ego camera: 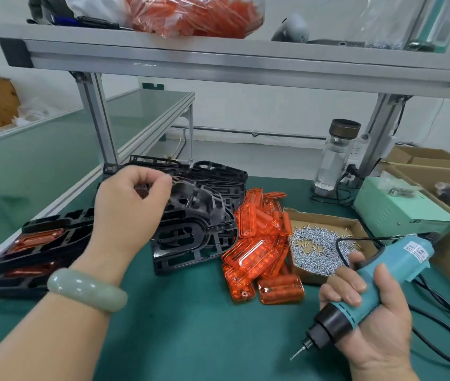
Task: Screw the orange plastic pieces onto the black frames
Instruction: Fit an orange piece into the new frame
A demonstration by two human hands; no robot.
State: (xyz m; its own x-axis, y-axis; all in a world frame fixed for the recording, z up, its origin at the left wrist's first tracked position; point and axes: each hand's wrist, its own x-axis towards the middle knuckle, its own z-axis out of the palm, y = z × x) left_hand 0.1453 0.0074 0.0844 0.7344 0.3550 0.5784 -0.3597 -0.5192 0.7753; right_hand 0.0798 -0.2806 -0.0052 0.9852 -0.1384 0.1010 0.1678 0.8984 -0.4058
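Observation:
My left hand (133,199) reaches over the middle pile of black frames (190,240) and pinches the edge of the top frame (199,199), which looks blurred. My right hand (366,312) grips a teal electric screwdriver (378,281) at the lower right, its bit pointing down and left above the mat. A heap of orange plastic pieces (259,243) lies between the frames and a cardboard tray of screws (320,246). At the left lies a stack of black frames with orange pieces in them (34,251).
A green mat (190,325) covers the bench. An aluminium shelf (218,64) with a bag of orange parts (199,15) hangs overhead. A glass bottle (333,155), a pale green power box (400,207) and cardboard boxes (438,182) stand at the right. The screwdriver's black cable (444,334) loops along the right edge.

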